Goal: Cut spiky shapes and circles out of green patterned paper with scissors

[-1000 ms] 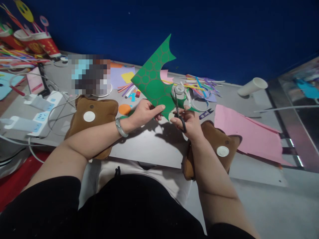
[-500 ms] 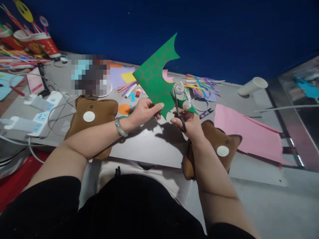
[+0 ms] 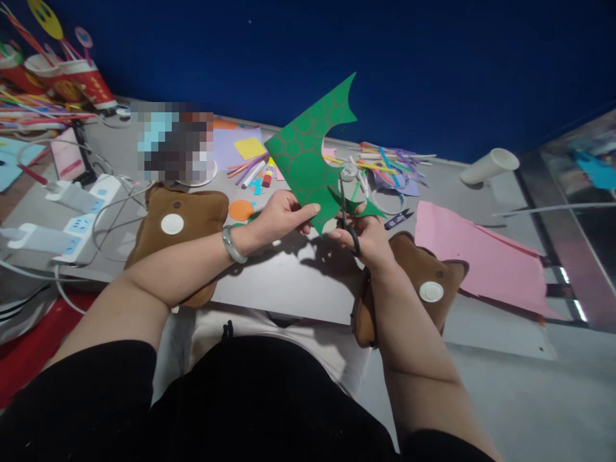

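Green paper is shifting right, left hand pinching its near-left edge over the desk; right hand is gripping scissors, blades pointing far, most paper lying left.

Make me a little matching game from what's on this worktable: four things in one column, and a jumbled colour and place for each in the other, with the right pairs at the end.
Things:
1. Patterned sheet
2. Scissors
3. Hollow tube
4. Small disc

Colour and place:
A. White, on the right side of the table
B. Green, pinched in the left hand
C. Orange, beside a brown cushion
D. Dark-handled, in the right hand

Right pairs: 1-B, 2-D, 3-A, 4-C
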`<state>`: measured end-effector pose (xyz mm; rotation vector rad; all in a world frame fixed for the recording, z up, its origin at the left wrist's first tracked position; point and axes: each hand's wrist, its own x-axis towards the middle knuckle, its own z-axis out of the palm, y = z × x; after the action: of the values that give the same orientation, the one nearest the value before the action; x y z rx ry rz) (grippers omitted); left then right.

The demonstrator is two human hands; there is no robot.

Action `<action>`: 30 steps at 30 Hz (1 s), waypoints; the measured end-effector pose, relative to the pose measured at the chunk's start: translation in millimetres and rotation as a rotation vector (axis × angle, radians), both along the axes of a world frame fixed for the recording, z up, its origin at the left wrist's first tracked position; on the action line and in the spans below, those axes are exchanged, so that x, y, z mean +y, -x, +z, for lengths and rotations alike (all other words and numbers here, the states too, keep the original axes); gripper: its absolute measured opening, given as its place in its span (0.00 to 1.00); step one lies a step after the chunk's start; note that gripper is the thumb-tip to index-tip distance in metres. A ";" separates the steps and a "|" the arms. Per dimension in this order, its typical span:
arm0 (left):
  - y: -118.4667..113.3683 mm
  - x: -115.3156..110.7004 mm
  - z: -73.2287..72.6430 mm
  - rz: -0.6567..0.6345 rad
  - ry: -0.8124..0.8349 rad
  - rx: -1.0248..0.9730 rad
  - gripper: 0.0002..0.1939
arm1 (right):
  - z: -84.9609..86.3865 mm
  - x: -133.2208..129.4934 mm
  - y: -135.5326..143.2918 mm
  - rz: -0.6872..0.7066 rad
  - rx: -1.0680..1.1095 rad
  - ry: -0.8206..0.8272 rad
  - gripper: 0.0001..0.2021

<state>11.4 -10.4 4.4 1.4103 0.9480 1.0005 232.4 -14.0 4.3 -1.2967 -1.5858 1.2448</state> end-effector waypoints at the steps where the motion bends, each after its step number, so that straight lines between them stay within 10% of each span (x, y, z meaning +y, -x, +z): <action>1: -0.2 0.0 -0.2 0.000 0.004 0.006 0.34 | -0.3 0.1 -0.2 0.000 0.003 -0.005 0.35; 30: 0.5 2.3 0.6 0.033 0.010 0.000 0.24 | -2.6 -0.7 -0.2 0.012 0.130 0.021 0.38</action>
<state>11.0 -8.1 5.0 1.3903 0.9782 1.0189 232.7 -14.7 1.8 -1.1961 -1.4942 1.3290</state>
